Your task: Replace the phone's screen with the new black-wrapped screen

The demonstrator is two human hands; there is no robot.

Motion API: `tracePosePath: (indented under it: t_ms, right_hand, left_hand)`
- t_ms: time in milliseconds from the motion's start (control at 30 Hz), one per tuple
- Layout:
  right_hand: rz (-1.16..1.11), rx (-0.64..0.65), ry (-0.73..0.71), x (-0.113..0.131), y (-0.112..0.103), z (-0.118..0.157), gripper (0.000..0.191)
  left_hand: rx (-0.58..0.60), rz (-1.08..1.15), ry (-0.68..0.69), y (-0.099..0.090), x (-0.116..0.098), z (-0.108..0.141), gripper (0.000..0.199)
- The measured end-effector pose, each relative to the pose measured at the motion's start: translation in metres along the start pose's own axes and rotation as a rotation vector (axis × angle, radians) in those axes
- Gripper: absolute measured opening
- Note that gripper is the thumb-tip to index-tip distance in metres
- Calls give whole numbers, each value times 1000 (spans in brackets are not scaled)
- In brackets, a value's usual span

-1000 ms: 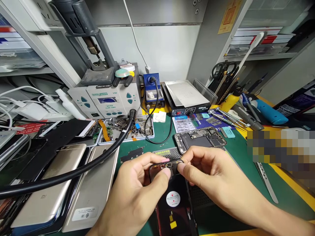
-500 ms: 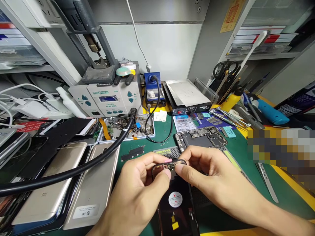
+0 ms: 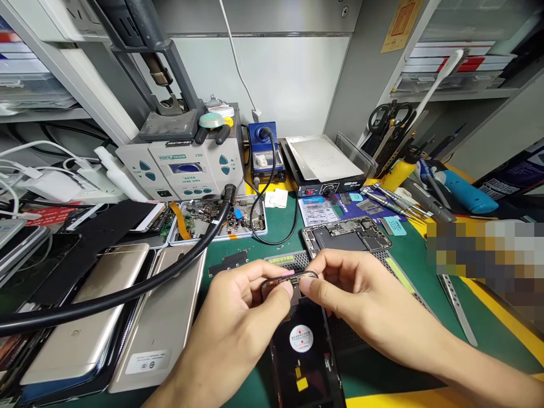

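Note:
A black phone screen assembly (image 3: 304, 362), with a round white sticker and yellow patches on its back, is held by its top edge in front of me. My left hand (image 3: 242, 323) pinches the top left part between thumb and forefinger. The thumb and fingers of my right hand (image 3: 361, 300) close on the top right corner. Small parts along the top edge are partly hidden by both thumbs. Just beyond my hands, an opened phone body (image 3: 348, 238) lies on a dark perforated pad (image 3: 420, 303).
Phones (image 3: 85, 317) lie stacked at the left, under a thick black hose (image 3: 170, 277). Behind are a tray of circuit boards (image 3: 250, 228), a grey hot-air station (image 3: 182, 170) and a heating plate (image 3: 327, 161). Tweezers (image 3: 457, 309) lie at the right.
Both thumbs have shifted slightly along the top edge, and the screen assembly's top has tilted a little. My hands keep their grip.

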State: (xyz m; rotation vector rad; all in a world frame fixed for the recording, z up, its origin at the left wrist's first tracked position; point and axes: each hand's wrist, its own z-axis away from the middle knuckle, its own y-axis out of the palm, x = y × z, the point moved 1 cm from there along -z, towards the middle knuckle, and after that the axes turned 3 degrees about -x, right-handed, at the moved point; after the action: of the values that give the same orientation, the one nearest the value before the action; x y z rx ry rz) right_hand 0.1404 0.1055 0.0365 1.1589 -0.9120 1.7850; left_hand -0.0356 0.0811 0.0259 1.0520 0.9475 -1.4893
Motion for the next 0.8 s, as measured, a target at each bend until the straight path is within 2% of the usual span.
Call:
tracePosePath:
  t_ms: [167, 533, 667, 800]
  right_hand:
    - [18, -4, -13, 0, -1, 0, 21]
    - [37, -19, 8, 0, -4, -2, 20]
    - [57, -37, -48, -2, -4, 2, 17]
    - [199, -113, -135, -8, -2, 6, 23]
  left_hand:
    - [-17, -44, 2, 0, 2, -2, 22]
    - [53, 112, -79, -10, 10, -4, 29]
    - [34, 119, -86, -9, 9, -5, 31]
    - [9, 105, -110, -10, 8, -5, 31]
